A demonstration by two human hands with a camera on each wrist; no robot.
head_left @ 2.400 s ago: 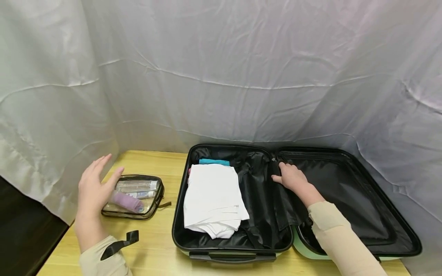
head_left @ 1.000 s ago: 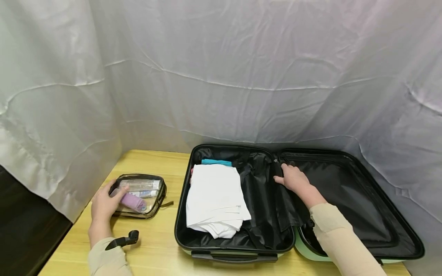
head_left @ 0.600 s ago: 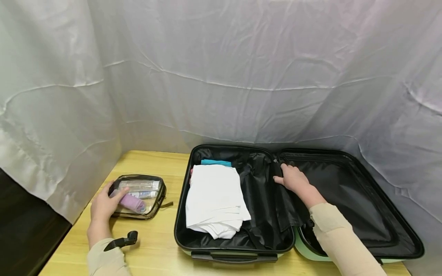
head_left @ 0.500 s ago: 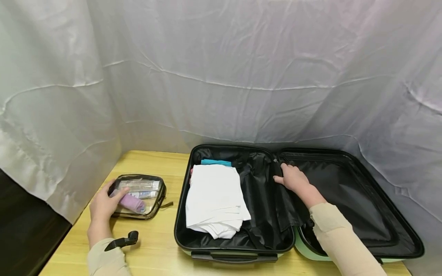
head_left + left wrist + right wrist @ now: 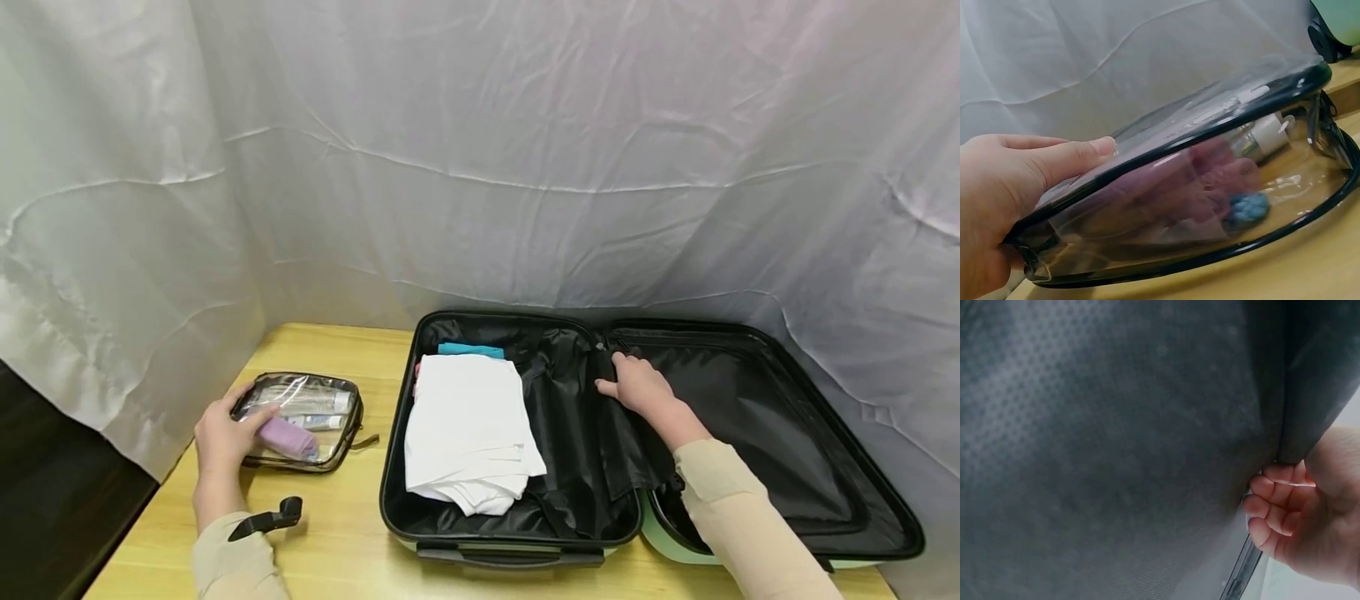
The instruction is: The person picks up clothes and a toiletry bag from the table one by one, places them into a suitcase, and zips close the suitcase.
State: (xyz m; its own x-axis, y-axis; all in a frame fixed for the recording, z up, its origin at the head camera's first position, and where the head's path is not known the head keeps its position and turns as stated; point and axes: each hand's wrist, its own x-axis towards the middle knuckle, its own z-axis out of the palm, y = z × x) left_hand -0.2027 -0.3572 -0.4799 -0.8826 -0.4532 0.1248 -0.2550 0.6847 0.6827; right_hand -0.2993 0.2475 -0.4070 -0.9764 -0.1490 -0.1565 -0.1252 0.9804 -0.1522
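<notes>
My left hand [image 5: 225, 432] grips the left end of a clear toiletry bag [image 5: 330, 454] with black piping, thumb on top and fingers beneath. Through its plastic show a rolled purple cloth [image 5: 287, 438], a toothpaste-like tube [image 5: 318, 422] and a clear container. In the left wrist view the bag [image 5: 1260, 250] is tilted, its gripped end pinched. My right hand [image 5: 641, 387] pinches the edge of a black divider flap [image 5: 622, 450] at the middle of the open suitcase [image 5: 510, 553]. The right wrist view shows curled fingers [image 5: 1275, 503] at the edge of the dark fabric [image 5: 1116, 456].
Folded white clothes [image 5: 472, 433] lie in the suitcase's left half, with a blue item [image 5: 471, 350] behind them. The right half [image 5: 757, 433] lies open, lined in black. A wooden table [image 5: 345, 533] bears everything, and a grey curtain [image 5: 525, 167] hangs behind.
My left hand has come down from above the toiletry bag and taken hold of its left end. The bag's left end is now slightly raised. The right hand has stayed on the flap.
</notes>
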